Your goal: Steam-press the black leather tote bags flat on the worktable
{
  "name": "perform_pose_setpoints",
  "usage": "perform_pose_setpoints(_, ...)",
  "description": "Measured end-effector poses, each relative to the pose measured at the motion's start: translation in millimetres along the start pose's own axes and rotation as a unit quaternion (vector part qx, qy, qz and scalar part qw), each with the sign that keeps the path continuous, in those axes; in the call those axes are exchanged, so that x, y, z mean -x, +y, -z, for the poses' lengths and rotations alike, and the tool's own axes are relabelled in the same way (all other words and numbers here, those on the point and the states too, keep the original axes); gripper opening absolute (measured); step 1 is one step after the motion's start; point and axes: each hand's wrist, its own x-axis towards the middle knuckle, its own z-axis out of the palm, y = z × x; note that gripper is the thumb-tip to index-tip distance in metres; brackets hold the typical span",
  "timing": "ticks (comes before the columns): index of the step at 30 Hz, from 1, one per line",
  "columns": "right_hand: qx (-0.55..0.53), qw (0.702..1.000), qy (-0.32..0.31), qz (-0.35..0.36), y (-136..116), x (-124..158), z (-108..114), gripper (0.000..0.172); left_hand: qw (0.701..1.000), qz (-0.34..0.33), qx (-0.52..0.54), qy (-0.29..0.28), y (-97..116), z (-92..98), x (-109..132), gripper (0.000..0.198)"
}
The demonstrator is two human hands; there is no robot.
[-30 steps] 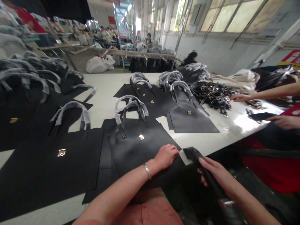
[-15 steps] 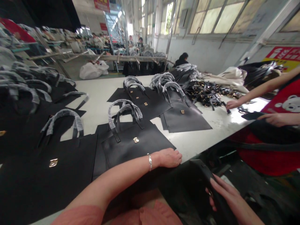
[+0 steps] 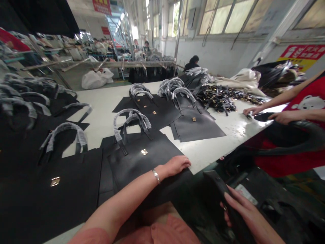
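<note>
A flat black bag panel (image 3: pixel 134 167) with a gold clasp plate (image 3: pixel 144 152) and plastic-wrapped handles (image 3: pixel 132 118) lies on the table before me. My left hand (image 3: pixel 177 165) is on its right edge, fingers curled together over the border; the thumb is hidden. Low at the right, off the table, my right hand (image 3: pixel 240 205) is closed around a long, stiff black piece (image 3: pixel 219 189) with a squared upper end. Its lower part runs out of view, and a small gold-coloured glint shows at my fingers.
Similar panels lie left (image 3: pixel 73 183) and farther back (image 3: pixel 198 128) on the white table (image 3: pixel 203 154). A heap of black straps with gold hardware (image 3: pixel 218 98) sits back right. At the right, a co-worker's hands (image 3: pixel 286 117) hold a black piece over the table edge.
My left hand has slid slightly back from the panel's corner along its edge. The right hand keeps its hold on the black piece. The co-worker's hands have come closer together. The view has shifted slightly.
</note>
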Motion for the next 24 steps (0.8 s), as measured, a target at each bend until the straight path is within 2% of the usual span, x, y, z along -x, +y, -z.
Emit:
perform_pose_setpoints(3,0.008,1.000,-0.001,-0.002,0.7,-1.9,-1.7,0.067,0.999,-0.011,0.049,-0.002,0.5,2.3,4.4,0.017)
perform_pose_setpoints(6,0.025,1.000,-0.009,-0.003,-0.3,-4.1,-5.5,0.065,0.997,0.007,0.074,0.009,8.6,-1.8,1.8,0.010)
perform_pose_setpoints(10,0.046,0.998,-0.040,-0.005,-6.3,-4.6,-11.9,0.063,0.988,0.098,0.094,0.072,15.1,-7.0,0.4,0.016)
perform_pose_setpoints(14,0.059,0.994,-0.086,-0.024,-16.3,-5.8,-18.2,0.062,0.969,0.177,0.080,0.152,13.6,-4.7,19.4,0.012)
perform_pose_setpoints(17,0.073,0.989,-0.116,-0.050,-23.3,-8.6,-21.9,0.062,0.967,0.171,0.053,0.182,14.0,-4.6,36.6,0.025)
perform_pose_setpoints(24,0.091,0.984,-0.147,-0.050,-39.9,-29.2,-40.0,0.054,0.964,0.170,0.046,0.198,17.1,-8.6,42.4,0.022)
